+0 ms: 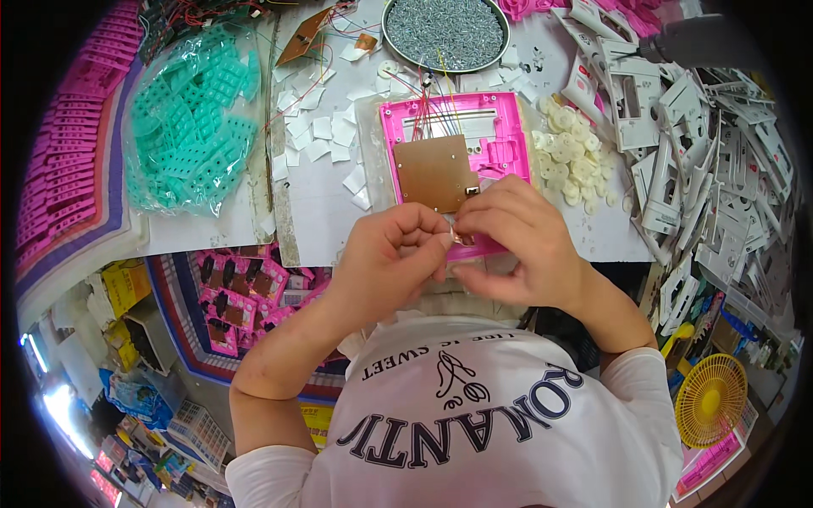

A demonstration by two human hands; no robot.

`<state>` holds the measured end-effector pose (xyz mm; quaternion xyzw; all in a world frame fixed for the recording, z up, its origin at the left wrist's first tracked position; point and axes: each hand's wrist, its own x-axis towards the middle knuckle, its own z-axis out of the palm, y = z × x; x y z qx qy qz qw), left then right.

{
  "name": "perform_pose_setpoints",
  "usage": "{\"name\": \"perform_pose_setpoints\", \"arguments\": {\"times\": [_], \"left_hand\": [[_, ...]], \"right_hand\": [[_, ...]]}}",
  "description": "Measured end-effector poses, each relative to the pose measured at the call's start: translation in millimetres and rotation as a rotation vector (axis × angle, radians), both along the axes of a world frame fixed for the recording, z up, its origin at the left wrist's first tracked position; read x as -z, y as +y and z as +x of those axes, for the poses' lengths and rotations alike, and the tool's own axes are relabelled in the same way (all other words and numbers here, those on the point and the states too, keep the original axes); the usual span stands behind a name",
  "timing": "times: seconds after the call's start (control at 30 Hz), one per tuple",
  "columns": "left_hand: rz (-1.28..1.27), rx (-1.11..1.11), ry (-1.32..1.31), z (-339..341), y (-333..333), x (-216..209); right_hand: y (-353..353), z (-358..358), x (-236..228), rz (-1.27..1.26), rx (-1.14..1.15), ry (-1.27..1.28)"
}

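A pink plastic housing (513, 127) lies open on the worktable in front of me. A brown circuit board (434, 172) rests in it, copper-coloured face up, with red, black and yellow wires rising from its far edge. At the housing's near edge, my left hand (402, 254) is closed, thumb and index finger pinching a tiny pale piece (456, 234) too small to name. My right hand (529, 237) bends over the near right corner. Its fingertips touch beside that piece, while its thumb stands apart below them.
White paper-like squares (322, 127) scatter left of the housing, near a bag of green plastic parts (195, 127). A round pan of screws (445, 34) stands behind. Cream discs (569, 151) and piled white panels (677, 144) lie right. A basket of pink assemblies (182, 313) sits below the table edge.
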<state>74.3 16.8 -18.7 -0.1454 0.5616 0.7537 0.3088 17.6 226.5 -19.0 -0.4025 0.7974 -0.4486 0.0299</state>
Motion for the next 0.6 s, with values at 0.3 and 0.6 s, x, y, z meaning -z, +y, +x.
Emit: {"name": "perform_pose_setpoints", "arguments": {"times": [0.3, 0.6], "left_hand": [[-0.523, 0.089, 0.626, 12, 7, 3], [-0.216, -0.006, 0.240, 7, 2, 8]], "right_hand": [[7, 4, -1, -0.012, 0.056, -0.587], [0, 14, -2, -0.006, 0.126, -0.517]]}}
